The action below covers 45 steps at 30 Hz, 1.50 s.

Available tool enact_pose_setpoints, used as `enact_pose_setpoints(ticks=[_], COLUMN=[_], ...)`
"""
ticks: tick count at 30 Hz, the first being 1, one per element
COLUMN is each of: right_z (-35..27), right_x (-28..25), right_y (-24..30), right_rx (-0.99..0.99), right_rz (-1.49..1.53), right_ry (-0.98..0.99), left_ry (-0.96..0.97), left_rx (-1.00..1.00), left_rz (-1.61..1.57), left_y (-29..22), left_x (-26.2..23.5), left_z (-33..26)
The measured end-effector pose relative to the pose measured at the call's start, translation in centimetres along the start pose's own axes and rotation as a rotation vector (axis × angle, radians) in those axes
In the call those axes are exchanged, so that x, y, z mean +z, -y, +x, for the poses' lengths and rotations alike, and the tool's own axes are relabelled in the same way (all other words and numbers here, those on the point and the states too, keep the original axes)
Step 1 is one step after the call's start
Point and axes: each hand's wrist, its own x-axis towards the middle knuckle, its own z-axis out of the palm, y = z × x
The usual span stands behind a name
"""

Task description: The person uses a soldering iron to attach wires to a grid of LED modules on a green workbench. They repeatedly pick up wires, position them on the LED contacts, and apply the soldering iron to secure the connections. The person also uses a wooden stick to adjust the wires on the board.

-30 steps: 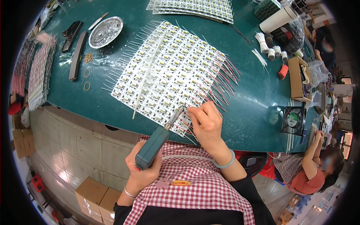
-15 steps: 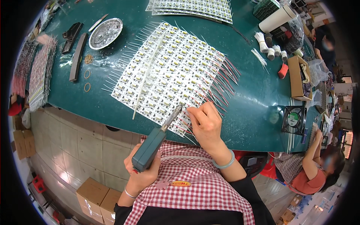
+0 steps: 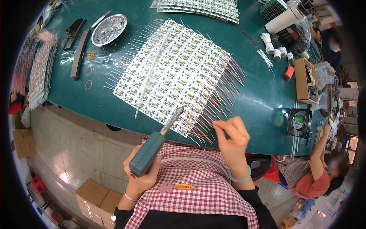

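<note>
My left hand is wrapped round the green body of a soldering iron. Its metal tip rests on or just above the near right part of a white circuit board panel set with rows of small yellow-green components. Red and white wires fan out along the panel's right edge, and white wires line its left edge. To the right of those wires, my right hand is raised off the board, thumb and forefinger pinched. Whether a thin wire sits in that pinch, I cannot make out. A pale strip lies across the panel.
At upper left are a metal dish of scraps, a dark bar and rubber bands. More panels are stacked at the back. Wire bundles, a cardboard box and a fan stand right. A co-worker sits beyond.
My right hand has moved right and slightly toward me, away from the iron's tip and the panel. The iron has shifted slightly left and nearer to me.
</note>
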Motion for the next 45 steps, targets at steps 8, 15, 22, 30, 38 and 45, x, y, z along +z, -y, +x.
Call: enact_pose_setpoints(ticks=[8,15,22,30,38,45], right_z=[1.6,0.4,0.4,0.5,0.6,0.4], right_x=[2.1,6.2,6.4,6.4,6.4,6.7], right_y=[2.0,0.3,0.2,0.3,0.3,0.4], right_rx=[-0.125,-0.115,-0.127,-0.14,-0.151,-0.146], right_rz=[0.125,0.099,0.074,0.048,0.038,0.032], right_ry=[-0.015,0.002,0.008,0.018,0.008,0.011], left_ry=[-0.027,-0.029,-0.015,-0.041,-0.054,-0.065], left_rx=[-0.01,0.073,0.019,0.072,0.048,0.052], left_rz=[0.035,0.083,0.093,0.102,0.07,0.065], left_y=[-0.3,0.3,0.2,0.2,0.9,0.5], left_x=[-0.2,-0.2,0.1,0.5,0.4,0.1], left_z=[-0.6,-1.1,-1.0,-0.8,-1.6,-1.5])
